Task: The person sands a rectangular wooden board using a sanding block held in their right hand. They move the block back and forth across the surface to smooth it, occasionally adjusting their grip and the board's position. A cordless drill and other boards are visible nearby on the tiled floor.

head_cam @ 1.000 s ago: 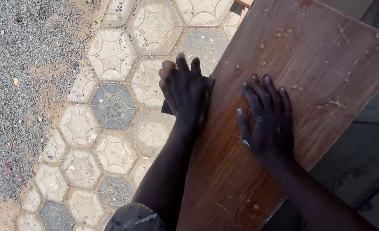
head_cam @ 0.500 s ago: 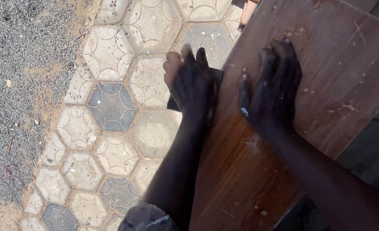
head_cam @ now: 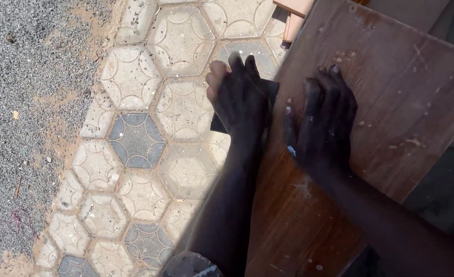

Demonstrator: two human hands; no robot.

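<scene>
Hexagonal paving (head_cam: 134, 138) across the left of the frame, brown wooden board (head_cam: 391, 102) filling the right, right hand (head_cam: 325, 125) pressed flat on it with fingers spread, left hand (head_cam: 240, 100) at the board's left edge gripping a dark sanding sheet (head_cam: 218, 124)

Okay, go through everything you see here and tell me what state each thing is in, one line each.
Brown wooden board: lying tilted, dusty, speckled with white flecks.
Dark sanding sheet: pressed against the board's left edge, mostly hidden under the hand.
Left hand: curled over the board's edge, on the sheet.
Right hand: flat on the board, fingers spread.
Hexagonal paving: dusty, sandy at the joints.
Gravel: loose.
</scene>
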